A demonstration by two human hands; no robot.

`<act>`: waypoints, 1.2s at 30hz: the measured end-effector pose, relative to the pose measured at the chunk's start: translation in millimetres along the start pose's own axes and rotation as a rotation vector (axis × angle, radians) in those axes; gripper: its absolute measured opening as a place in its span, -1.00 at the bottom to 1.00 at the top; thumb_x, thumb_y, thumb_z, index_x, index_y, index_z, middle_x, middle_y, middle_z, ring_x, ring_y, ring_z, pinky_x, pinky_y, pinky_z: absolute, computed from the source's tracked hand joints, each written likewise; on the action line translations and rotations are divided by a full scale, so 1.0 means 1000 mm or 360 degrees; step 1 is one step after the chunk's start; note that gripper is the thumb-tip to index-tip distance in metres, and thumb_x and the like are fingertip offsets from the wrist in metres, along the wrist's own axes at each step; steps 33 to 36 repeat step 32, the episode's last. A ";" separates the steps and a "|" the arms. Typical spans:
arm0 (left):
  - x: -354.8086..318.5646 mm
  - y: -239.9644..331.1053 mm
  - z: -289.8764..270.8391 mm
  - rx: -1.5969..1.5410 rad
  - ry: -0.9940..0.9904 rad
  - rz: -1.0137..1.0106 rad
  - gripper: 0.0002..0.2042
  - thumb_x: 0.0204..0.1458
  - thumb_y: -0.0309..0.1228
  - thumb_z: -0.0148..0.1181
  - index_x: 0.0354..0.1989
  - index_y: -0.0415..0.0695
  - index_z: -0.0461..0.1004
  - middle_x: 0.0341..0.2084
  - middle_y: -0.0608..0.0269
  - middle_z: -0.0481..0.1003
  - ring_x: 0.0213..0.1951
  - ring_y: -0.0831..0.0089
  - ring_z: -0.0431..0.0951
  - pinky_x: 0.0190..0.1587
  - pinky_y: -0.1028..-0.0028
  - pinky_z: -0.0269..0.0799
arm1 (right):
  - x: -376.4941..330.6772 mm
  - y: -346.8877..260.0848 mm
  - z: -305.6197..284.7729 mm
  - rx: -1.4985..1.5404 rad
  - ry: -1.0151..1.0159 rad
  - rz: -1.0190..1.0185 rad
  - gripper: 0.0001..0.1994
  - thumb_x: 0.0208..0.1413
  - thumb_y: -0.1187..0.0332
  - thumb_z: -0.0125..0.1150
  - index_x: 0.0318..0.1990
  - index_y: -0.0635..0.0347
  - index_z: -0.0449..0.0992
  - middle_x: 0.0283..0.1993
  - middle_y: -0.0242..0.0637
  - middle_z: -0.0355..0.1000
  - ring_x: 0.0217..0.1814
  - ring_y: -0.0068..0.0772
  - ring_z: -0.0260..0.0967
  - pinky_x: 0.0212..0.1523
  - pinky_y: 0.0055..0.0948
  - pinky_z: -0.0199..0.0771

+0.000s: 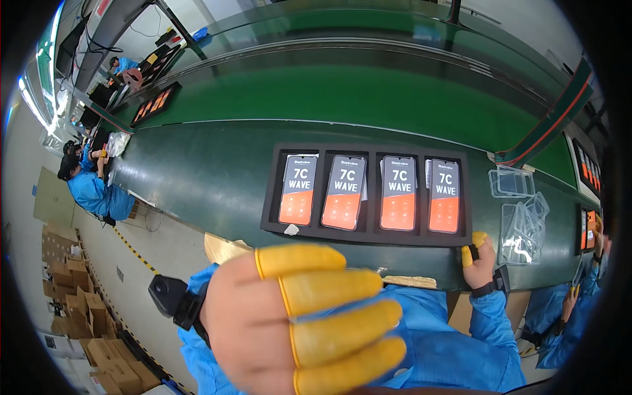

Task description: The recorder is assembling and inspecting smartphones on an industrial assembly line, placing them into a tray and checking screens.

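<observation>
My left hand (296, 309) is raised close in front of me, its fingers in yellow finger covers, stretched out and holding nothing. At the near right corner of a black foam tray (368, 241) is my right hand (480, 263), fingers curled, with a small black part between them that looks like the tray's corner. Several smartphones lie face up in the tray's compartments, each with a dark grey and orange front: one phone (299, 191) at the left, another (444, 197) at the right. A small white scrap (291, 230) sits on the near rim.
Clear plastic cases (521, 230) are piled right of the tray on the dark green bench (191, 178). Behind runs a green conveyor belt (296, 92) with another phone tray (155, 105). Co-workers in blue (99, 194) sit left and right. Cardboard boxes (95, 316) stand on the floor.
</observation>
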State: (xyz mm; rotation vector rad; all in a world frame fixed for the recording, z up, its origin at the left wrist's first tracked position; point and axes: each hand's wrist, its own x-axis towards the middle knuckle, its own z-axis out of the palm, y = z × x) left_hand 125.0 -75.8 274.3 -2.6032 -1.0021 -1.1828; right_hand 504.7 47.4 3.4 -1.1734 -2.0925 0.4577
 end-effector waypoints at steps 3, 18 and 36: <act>0.004 0.022 0.014 -0.0087 0.0380 -0.0251 -0.85 -0.25 -0.41 0.30 -0.42 -0.05 0.64 -0.37 0.32 0.62 -0.32 0.38 0.63 -0.25 0.43 0.54 | 0.002 -0.005 -0.002 0.0013 -0.0010 0.0023 -0.82 0.02 0.54 0.22 -0.18 0.29 0.49 -0.15 -0.07 0.42 -0.13 0.01 0.40 -0.09 -0.24 0.39; -0.001 0.017 0.014 -0.0047 -0.0043 -0.0217 -0.93 -0.07 -0.25 0.20 -0.45 0.10 0.55 -0.38 0.47 0.62 -0.34 0.38 0.61 -0.28 0.40 0.49 | 0.007 -0.007 0.000 0.0036 -0.0024 0.0022 -0.81 0.03 0.56 0.22 -0.17 0.29 0.50 -0.15 -0.10 0.45 -0.14 -0.03 0.43 -0.10 -0.28 0.41; -0.080 -0.059 0.029 -0.1014 0.0728 -0.1306 -0.37 0.14 -0.46 0.09 0.38 -0.37 0.05 -0.13 -0.18 0.56 -0.10 0.08 0.62 0.11 0.11 0.47 | 0.002 0.002 -0.001 0.0032 -0.0080 0.0035 -0.83 0.11 0.51 0.20 -0.14 0.24 0.50 -0.11 -0.10 0.44 -0.07 -0.05 0.42 -0.03 -0.28 0.39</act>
